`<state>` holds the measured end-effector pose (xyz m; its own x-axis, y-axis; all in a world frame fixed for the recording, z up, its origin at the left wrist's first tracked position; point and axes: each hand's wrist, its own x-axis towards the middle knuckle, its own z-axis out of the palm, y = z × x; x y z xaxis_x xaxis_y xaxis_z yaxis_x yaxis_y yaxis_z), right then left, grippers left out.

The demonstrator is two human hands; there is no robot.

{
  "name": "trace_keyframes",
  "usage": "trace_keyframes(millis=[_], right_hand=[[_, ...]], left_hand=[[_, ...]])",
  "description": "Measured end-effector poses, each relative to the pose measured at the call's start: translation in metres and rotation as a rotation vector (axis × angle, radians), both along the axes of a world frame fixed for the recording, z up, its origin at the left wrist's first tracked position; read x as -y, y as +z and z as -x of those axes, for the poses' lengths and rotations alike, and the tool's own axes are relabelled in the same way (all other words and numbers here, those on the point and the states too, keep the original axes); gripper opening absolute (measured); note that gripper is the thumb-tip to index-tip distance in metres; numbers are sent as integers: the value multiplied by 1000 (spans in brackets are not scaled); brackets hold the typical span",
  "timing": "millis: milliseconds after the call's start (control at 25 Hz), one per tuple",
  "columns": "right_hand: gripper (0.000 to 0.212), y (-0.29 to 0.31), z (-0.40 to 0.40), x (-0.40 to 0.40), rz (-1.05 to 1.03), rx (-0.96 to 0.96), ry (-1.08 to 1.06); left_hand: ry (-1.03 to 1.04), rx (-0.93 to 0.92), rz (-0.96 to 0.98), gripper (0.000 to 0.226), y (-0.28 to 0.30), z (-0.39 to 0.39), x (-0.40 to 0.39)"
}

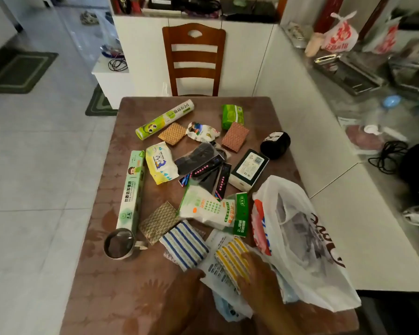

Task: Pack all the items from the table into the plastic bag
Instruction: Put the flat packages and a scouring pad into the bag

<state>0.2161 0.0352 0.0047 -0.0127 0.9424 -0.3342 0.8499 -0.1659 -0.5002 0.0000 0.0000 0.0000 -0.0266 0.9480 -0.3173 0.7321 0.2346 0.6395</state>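
Note:
A white plastic bag (324, 281) with red and blue print lies open at the table's right front. My right hand (258, 276) is draped over a yellow-striped cloth pack (228, 256) in a clear sleeve, just left of the bag, fingers curled on it. My left hand (190, 286) touches the sleeve's left edge; its fingers are too dark to read. Loose on the table lie a blue-striped cloth (184, 245), a white glove bag (203, 206), a long foil box (131, 189), a wet-wipe pack (161, 165) and a green roll (165, 119).
Also on the brown table (102, 298): a metal cup (119, 243), a black roll (275, 145), a dark box (248, 169), a green tissue pack (231, 116) and several cloths. A wooden chair (194, 59) stands behind, a white counter (348, 226) runs along the right.

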Motion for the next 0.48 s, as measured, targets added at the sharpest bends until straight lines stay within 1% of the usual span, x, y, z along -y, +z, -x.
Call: trace_keyframes(millis=[40,80,120,200,280,320,360,400,480], right_hand=[[58,-3,3,-6,3,38,30],[64,-5,6,-7,53,115,33],[68,-7,8,-9,105,159,23],[72,-13,14,-11,158,248,16],[74,-11,22,-13,159,258,32],[73,-1,24,-16,176,200,17],[71,15,20,-19,222,100,-39],[65,34,11,-23,311,-114,-174],[41,70,-21,-24,512,-656,-486]], left_hand=[[-39,36,-15,29,4,-7,-12],[-102,49,-12,33,8,-14,-20],[-149,59,-34,35,12,-20,-29],[-183,99,-52,32,24,-29,-41],[-155,117,-78,27,38,-37,-50],[-119,128,-98,25,44,-42,-56],[-48,155,-109,23,52,-51,-64],[64,191,-116,20,60,-57,-74],[318,282,-113,16,70,-72,-92]])
